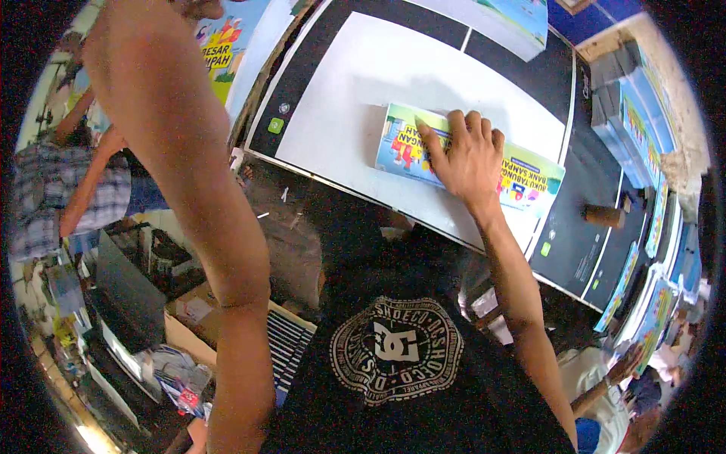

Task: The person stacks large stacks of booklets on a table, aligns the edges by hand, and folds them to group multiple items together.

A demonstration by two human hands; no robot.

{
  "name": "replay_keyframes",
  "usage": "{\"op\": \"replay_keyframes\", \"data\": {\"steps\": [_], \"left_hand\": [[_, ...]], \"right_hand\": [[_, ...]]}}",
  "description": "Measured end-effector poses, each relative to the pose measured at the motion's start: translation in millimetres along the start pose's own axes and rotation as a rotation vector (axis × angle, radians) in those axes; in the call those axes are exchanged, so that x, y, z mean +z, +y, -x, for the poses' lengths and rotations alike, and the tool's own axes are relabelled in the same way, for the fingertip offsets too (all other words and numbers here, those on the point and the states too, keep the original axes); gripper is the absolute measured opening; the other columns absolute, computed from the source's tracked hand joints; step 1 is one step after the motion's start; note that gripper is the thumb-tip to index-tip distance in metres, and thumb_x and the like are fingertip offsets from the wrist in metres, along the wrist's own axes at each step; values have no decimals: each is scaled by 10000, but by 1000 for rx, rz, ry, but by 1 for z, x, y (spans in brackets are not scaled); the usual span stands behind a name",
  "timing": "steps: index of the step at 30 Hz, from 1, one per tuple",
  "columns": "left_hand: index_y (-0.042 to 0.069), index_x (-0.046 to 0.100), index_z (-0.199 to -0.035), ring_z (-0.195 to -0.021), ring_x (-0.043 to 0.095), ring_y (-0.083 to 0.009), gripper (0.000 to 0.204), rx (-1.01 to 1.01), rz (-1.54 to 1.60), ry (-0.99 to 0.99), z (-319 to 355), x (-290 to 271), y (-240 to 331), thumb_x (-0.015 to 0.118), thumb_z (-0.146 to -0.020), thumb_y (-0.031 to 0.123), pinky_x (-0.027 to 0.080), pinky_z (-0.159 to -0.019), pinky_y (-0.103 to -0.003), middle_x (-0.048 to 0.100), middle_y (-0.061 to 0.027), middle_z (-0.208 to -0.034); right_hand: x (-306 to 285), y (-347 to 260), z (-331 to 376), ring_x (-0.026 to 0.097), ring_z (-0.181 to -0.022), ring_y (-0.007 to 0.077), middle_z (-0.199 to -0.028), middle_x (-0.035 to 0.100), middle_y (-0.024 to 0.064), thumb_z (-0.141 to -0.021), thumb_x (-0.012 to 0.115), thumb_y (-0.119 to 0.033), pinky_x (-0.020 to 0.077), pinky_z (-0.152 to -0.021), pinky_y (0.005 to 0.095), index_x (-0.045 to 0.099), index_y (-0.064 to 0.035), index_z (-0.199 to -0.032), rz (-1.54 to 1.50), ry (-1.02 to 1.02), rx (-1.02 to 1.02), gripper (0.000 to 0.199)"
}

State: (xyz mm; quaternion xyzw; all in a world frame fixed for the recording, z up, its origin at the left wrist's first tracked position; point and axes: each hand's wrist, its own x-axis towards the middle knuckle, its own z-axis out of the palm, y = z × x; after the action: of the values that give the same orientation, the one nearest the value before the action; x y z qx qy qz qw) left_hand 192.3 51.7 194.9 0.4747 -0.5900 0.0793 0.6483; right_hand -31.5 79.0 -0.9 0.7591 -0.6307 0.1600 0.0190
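My right hand (470, 155) lies over a long printed booklet strip (522, 181) with a bright blue, green and yellow cover. Its thumb rests on the cover, and the bent fingers hook over the far edge. The strip lies at a slant near the front edge of a white sheet (340, 91) on the black-bordered worktop (265, 140). Raised at the left, my left arm (181, 151) reaches up out of the picture. Only a sliver of the left hand (203, 7) shows at the top rim, so its fingers and anything in them are hidden.
A thick stack of printed sheets (522, 26) stands at the worktop's far side. Several booklet piles (631, 121) line the right, near a brown block (605, 216). Colourful printed sheets (227, 45) lie at the upper left. People work at the left (68, 181) and lower right (605, 393).
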Motion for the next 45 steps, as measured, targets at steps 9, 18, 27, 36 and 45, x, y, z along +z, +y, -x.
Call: {"op": "replay_keyframes", "data": {"steps": [9,18,27,36,45], "left_hand": [[60,640,-1002,-674,660,-290,280,-311,542,-625,141,64,32,701,-937,325,498,-659,-420,692,-119,-851],[73,613,-1087,-863,678,-276,300,-365,834,-835,205,49,53,663,-951,336,506,-800,-444,674,-85,-909],[83,599,-1026,-861,669,-276,281,-371,857,-782,200,50,56,650,-959,351,504,-815,-448,657,-80,-888],[98,610,-1037,-844,648,-259,282,-343,856,-765,189,53,54,661,-942,358,490,-801,-453,634,-58,-867],[120,634,-1056,-850,643,-221,315,-347,816,-590,167,50,51,724,-854,344,474,-760,-422,630,-23,-866]], "right_hand": [[-3,-6,2,586,-1037,356,-1049,613,158,-934,601,-536,417,-939,518,620,-54,-1143,74,-110,74,525],[4,-11,-1,580,-1024,338,-1082,623,129,-991,561,-392,390,-952,477,635,-76,-1160,92,-73,0,365],[8,-4,-5,576,-1018,328,-1053,609,124,-989,563,-371,397,-930,457,632,-72,-1159,74,-127,28,350],[3,-4,0,583,-1085,318,-1125,621,116,-933,629,-497,396,-970,484,630,-131,-1196,96,-109,20,450],[-3,-9,-4,607,-1032,311,-1111,644,89,-934,636,-492,419,-946,486,655,-119,-1178,32,-163,62,446]]}}
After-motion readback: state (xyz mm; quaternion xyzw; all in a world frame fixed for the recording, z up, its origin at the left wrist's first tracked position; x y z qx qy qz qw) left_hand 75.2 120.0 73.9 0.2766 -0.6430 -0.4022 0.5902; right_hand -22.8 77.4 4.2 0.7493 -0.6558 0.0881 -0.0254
